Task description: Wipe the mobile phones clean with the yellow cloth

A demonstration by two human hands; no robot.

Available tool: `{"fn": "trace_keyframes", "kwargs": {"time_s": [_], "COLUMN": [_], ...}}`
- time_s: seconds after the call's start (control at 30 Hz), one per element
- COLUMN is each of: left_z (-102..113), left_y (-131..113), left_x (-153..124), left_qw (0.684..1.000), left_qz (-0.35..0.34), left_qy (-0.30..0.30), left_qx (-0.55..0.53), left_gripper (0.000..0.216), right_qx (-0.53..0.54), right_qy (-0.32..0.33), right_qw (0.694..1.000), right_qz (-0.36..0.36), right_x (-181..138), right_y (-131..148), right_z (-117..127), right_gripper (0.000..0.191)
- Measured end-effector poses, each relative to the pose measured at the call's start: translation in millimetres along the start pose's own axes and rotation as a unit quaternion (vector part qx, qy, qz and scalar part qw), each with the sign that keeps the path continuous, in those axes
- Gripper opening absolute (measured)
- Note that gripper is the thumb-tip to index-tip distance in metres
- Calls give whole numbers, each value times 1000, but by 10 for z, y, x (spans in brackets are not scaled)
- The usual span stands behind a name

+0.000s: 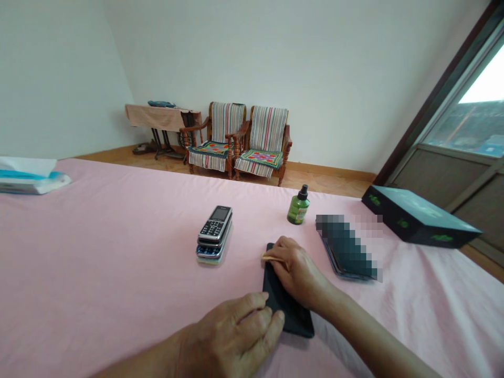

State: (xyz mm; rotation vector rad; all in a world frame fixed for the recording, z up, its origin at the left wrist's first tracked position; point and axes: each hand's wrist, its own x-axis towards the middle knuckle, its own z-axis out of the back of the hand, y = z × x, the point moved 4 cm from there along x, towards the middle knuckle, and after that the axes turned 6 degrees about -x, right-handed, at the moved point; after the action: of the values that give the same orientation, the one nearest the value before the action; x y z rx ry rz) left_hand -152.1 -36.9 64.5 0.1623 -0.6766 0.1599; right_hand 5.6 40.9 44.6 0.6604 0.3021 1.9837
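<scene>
A black smartphone [290,311] lies flat on the pink tablecloth [118,262]. My left hand [232,336] rests at its near left edge, fingers curled against the phone's side. My right hand [295,268] lies on top of the phone's far half, fingers pinched on a small tan thing [271,258] that I cannot name. A stack of keypad phones [214,235] sits to the left of my hands. A small green spray bottle [298,206] stands upright behind them.
A pile of dark flat things [346,252], partly blurred out, lies to the right. A dark box [417,215] sits at the table's far right edge. A white and blue packet [29,176] lies far left. Two striped chairs [240,142] stand by the wall.
</scene>
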Motion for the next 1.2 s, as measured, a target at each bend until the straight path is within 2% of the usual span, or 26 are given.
{"fn": "trace_keyframes", "kwargs": {"time_s": [0.23,0.43,0.63,0.83,1.07,1.2], "left_z": [20,21,41,34,7,-1], "left_y": [-11,-8,15,23,20,24], "left_x": [2,-4,15,11,12,6], "left_qw": [1000,1000,1000,1000,1000,1000], "left_qz": [2,5,-2,9,4,8], "left_qy": [10,21,16,9,9,13], "left_qx": [11,11,-4,-4,-6,-7], "left_gripper": [25,25,27,33,32,28], "right_qx": [-11,-6,-72,-67,-56,-50], "right_qy": [-13,-11,-41,-28,-16,-14], "right_qw": [997,1000,994,997,998,998], "right_qz": [-73,-13,-76,-29,12,33], "right_x": [0,6,-1,78,132,114], "right_y": [-141,-34,-356,-525,-523,-486], "right_z": [75,32,78,-23,-69,-60], "right_gripper": [22,27,20,27,39,39]}}
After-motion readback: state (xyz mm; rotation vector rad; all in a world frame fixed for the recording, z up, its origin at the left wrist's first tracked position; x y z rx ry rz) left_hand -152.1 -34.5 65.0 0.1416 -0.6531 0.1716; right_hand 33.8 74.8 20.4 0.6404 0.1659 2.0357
